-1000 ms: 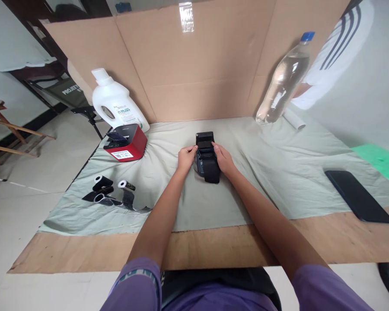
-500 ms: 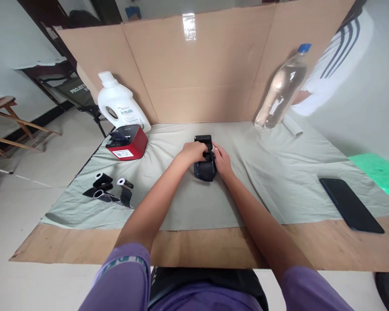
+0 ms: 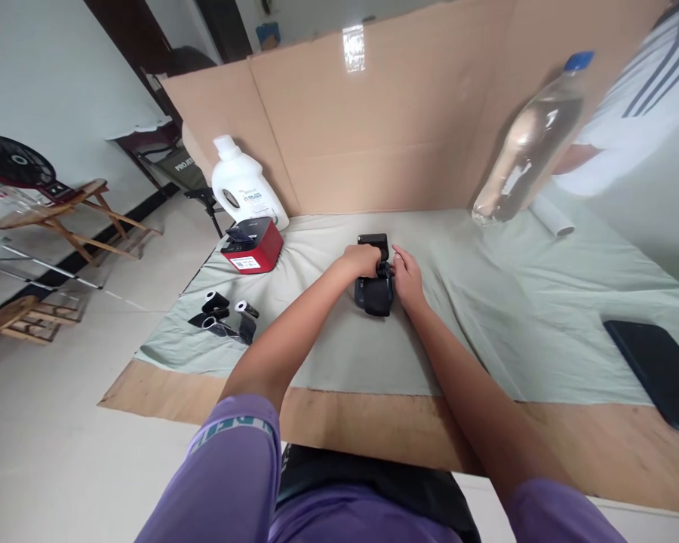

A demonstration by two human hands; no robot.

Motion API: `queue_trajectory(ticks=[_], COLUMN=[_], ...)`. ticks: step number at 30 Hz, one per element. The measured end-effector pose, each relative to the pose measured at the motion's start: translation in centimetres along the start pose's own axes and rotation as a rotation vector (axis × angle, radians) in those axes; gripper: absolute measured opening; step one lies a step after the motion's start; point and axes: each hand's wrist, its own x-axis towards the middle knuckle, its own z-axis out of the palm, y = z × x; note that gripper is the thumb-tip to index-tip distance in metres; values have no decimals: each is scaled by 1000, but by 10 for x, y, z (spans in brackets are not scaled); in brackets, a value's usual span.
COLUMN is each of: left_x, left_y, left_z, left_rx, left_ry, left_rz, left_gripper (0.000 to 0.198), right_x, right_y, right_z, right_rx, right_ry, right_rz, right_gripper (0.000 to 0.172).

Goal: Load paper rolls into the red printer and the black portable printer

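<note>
Curling over the middle of the black handheld device point(image 3: 374, 296), left hand point(image 3: 363, 260) hides its own fingertips; cannot tell whether they pinch anything. Right hand point(image 3: 409, 280) at the device's right side, index finger extended; cannot tell if the thumb clamps the edge or only rests near it. Device lies on the green cloth point(image 3: 339, 362), between the hands. Judgement: bracing the right side firmly and pressing lightly from the left should keep it from sliding; lower left knuckles would uncover the middle section. Left of device: small black-wound rolls point(image 3: 247, 309), strips loose, best kept off the sleeve. Beyond those, still left of device: red-and-black box point(image 3: 263, 255), white detergent bottle point(image 3: 252, 188) behind. Right of device, farther back: clear blue-capped bottle point(image 3: 535, 151), white tube point(image 3: 551, 215). Right and nearer: dark smartphone point(image 3: 656, 369).
</note>
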Motion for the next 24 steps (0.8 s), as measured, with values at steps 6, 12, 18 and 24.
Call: queue_trajectory(ticks=[6, 12, 18, 24], left_x=[-33, -69, -34, -11], left_y=[-33, -66, -48, -27], left_z=[9, 29, 18, 7], left_rx=[-314, -379, -223, 13], left_ry=[341, 382, 257, 235], left_rz=[21, -47, 13, 100], left_gripper=[23, 23, 42, 22], right_x=[-2, -3, -3, -4], right_y=[-11, -8, -7, -11], right_z=[1, 4, 4, 4], right_rx=[82, 23, 44, 59], right_ry=[42, 43, 48, -3], right_rz=[97, 38, 74, 79], right_gripper=[52, 46, 50, 52])
